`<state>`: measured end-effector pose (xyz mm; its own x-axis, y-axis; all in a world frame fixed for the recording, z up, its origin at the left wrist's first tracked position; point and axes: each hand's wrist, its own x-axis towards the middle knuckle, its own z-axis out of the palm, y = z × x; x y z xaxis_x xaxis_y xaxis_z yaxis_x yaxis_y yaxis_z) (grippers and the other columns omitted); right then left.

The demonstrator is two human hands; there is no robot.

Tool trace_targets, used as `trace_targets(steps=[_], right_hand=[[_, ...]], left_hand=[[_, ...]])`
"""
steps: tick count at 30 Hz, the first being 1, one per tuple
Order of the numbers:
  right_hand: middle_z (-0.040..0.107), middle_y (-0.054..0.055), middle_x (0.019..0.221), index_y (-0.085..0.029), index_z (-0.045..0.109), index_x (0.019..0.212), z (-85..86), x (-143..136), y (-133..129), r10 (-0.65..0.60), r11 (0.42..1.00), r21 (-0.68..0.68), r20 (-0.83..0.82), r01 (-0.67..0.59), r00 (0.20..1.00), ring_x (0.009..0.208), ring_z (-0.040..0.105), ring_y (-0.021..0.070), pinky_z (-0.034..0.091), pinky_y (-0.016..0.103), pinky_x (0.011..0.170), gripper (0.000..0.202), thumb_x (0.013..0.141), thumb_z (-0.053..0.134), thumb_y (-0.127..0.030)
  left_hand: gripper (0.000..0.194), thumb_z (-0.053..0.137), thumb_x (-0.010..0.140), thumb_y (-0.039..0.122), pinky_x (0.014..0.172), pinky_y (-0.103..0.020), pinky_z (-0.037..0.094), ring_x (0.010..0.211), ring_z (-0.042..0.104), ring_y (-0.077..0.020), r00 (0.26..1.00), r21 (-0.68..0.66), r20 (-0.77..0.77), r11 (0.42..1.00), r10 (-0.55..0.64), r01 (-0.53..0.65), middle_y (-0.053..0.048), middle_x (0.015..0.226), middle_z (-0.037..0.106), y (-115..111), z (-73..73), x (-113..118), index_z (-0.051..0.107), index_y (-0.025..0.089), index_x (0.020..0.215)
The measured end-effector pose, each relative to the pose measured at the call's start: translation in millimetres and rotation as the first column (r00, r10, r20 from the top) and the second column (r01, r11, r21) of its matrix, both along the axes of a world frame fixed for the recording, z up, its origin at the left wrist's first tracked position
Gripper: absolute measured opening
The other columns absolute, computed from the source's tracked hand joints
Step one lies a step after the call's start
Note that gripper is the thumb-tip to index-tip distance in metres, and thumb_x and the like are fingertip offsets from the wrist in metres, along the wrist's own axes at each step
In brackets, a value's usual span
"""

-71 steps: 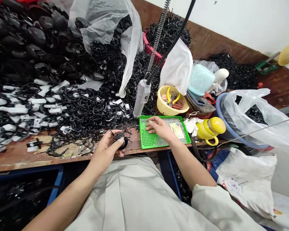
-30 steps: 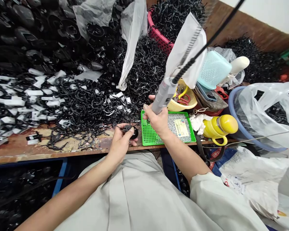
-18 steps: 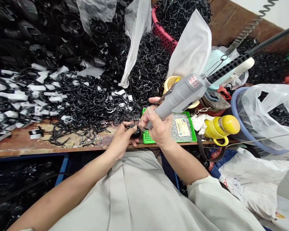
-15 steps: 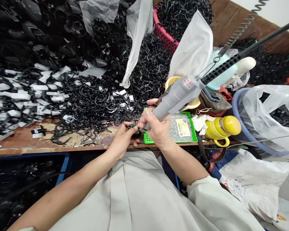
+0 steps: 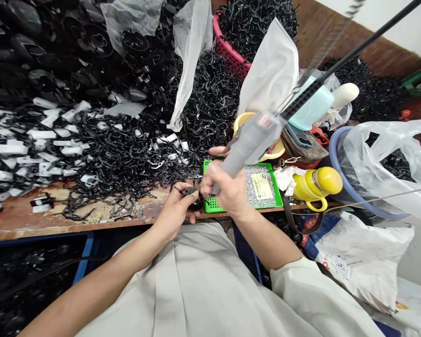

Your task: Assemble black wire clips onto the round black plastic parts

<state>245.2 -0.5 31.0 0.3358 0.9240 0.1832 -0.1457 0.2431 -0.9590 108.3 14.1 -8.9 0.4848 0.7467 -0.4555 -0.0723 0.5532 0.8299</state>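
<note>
My left hand (image 5: 175, 213) grips a small round black plastic part (image 5: 195, 201) at the near edge of the wooden bench (image 5: 28, 217). My right hand (image 5: 228, 189) is wrapped around the lower end of a grey electric screwdriver (image 5: 247, 142), tilted up to the right and blurred by motion. Its tip sits at the black part between my two hands. A black cable (image 5: 354, 49) runs from the tool's top to the upper right. Just behind my right hand lies a green perforated tray (image 5: 264, 187) holding small screws and a card.
Heaps of black plastic parts (image 5: 126, 145) and white pieces (image 5: 42, 140) cover the bench to the left. A yellow bowl (image 5: 279, 150), yellow bottle (image 5: 315, 185), red basket (image 5: 229, 54), and blue basin with a clear bag (image 5: 379, 159) crowd the right. Blue crates (image 5: 80, 262) sit below.
My right hand left the green tray, took the hanging screwdriver and brought its tip to the black part. Since half a second ago the tool has tilted more upright and blurs.
</note>
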Motion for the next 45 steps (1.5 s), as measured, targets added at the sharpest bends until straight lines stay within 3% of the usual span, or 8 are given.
trace_targets(steps=[3,6,11,23,30,35,40,45], right_hand=[[0.052,-0.011,0.055,-0.024,0.05,0.113,-0.8,33,8,-0.164,0.984,0.068,-0.002,0.164,0.986,0.041,0.051,0.0085,0.044,0.022,0.041,0.039,0.082,0.068,-0.041],[0.053,-0.01,0.055,-0.023,0.053,0.105,-15.5,55,16,-0.282,0.959,0.038,0.073,0.28,0.957,0.042,0.052,0.008,0.045,0.021,0.044,0.034,0.08,0.069,-0.041],[0.057,-0.009,0.056,-0.023,0.053,0.102,-36.5,54,21,-0.242,0.967,-0.035,0.162,0.251,0.957,0.044,0.055,0.0086,0.048,0.022,0.046,0.033,0.08,0.069,-0.042],[0.057,-0.009,0.056,-0.022,0.051,0.098,-39.8,49,22,-0.245,0.967,-0.043,0.135,0.253,0.96,0.046,0.055,0.0087,0.05,0.024,0.05,0.036,0.078,0.072,-0.044],[0.058,-0.011,0.057,-0.022,0.053,0.104,-35.7,46,20,-0.244,0.967,-0.039,0.151,0.253,0.958,0.045,0.055,0.0078,0.048,0.023,0.05,0.038,0.078,0.072,-0.042],[0.056,-0.01,0.057,-0.024,0.052,0.115,-19.9,38,17,-0.29,0.957,0.03,0.064,0.288,0.955,0.045,0.054,0.0087,0.046,0.024,0.047,0.046,0.078,0.072,-0.043],[0.053,-0.01,0.057,-0.025,0.052,0.109,1.3,13,12,-0.194,0.978,0.058,-0.079,0.199,0.978,0.044,0.053,0.0085,0.046,0.023,0.045,0.037,0.082,0.068,-0.044],[0.053,-0.011,0.055,-0.025,0.05,0.106,1.1,-2,16,-0.129,0.991,0.015,-0.09,0.13,0.988,0.043,0.053,0.009,0.046,0.023,0.044,0.038,0.08,0.068,-0.047]], left_hand=[[0.029,0.062,0.081,0.038,0.037,-0.02,0.042,0.049,0.059,-0.013,0.999,-0.026,0.016,0.999,-0.039,0.039,0.005,0.068,0.055,0,5.7,2,0.042,0.023,0.095],[0.026,0.057,0.084,0.043,0.035,-0.019,0.04,0.049,0.057,-0.0124,0.999,-0.029,0.035,0.999,-0.016,0.017,0.004,0.067,0.054,1,4.1,8,0.042,0.023,0.091],[0.024,0.054,0.085,0.044,0.028,-0.015,0.027,0.04,0.052,-0.0113,0.999,-0.01,-0.027,0.999,0.039,-0.04,0.006,0.061,0.049,2,-6.1,16,0.042,0.024,0.088],[0.027,0.054,0.084,0.048,0.026,-0.013,0.024,0.034,0.048,-0.0115,0.998,0.01,-0.057,1.0,-0.003,0.003,0.008,0.049,0.05,1,-9.3,14,0.039,0.026,0.089],[0.032,0.057,0.082,0.051,0.026,-0.013,0.024,0.033,0.048,-0.0098,0.999,-0.01,-0.024,1.0,0.023,-0.023,0.008,0.052,0.049,0,-7.8,14,0.041,0.025,0.09],[0.028,0.053,0.084,0.049,0.025,-0.014,0.024,0.034,0.049,-0.0118,0.999,0.004,-0.053,1.0,0.002,-0.001,0.007,0.051,0.049,2,-9.6,13,0.042,0.025,0.092],[0.026,0.055,0.084,0.047,0.025,-0.016,0.022,0.034,0.05,-0.0116,0.998,0.003,-0.054,1.0,0.009,-0.008,0.008,0.057,0.048,2,-9.6,14,0.041,0.025,0.09],[0.028,0.056,0.083,0.048,0.025,-0.017,0.023,0.034,0.05,-0.0113,0.999,0.005,-0.039,1.0,-0.001,0.001,0.007,0.06,0.047,1,-11.6,12,0.042,0.025,0.09]])
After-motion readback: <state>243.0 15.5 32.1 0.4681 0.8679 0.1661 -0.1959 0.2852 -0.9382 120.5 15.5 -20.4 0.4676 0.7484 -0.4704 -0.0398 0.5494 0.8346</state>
